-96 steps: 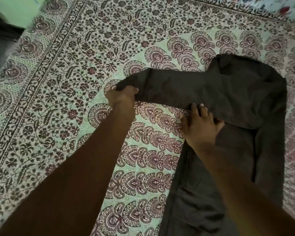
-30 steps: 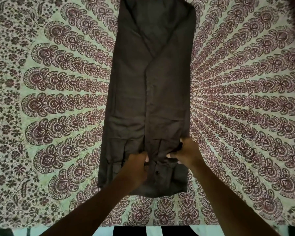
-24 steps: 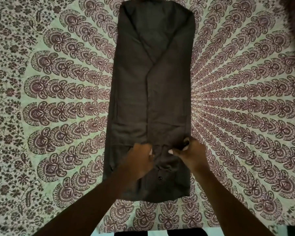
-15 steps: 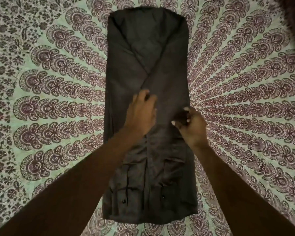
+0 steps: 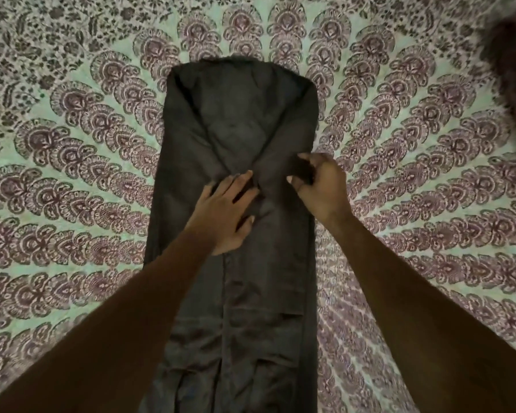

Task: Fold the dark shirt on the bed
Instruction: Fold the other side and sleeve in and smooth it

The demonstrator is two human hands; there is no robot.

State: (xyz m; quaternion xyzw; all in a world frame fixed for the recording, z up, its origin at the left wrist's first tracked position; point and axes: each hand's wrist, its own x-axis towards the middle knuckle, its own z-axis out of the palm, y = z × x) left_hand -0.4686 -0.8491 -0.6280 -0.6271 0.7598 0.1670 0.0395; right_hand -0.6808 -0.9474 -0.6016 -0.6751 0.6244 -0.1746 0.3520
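This looks like a bedroom in a home. A soft bed sheet (image 5: 72,204) fills the whole view. It is pale green with rows of purple-brown feather shapes that fan out. A dark shirt (image 5: 239,114) lies flat on it, running from 12 to 6 o'clock. At 2 o'clock is a dark blurry thing (image 5: 513,70).

Both forearms (image 5: 131,308) reach forward. My left grip (image 5: 224,213) lies flat, palm down, fingers spread; my right grip (image 5: 319,186) curls, thumb and fingers pinching the dark shirt (image 5: 239,114).
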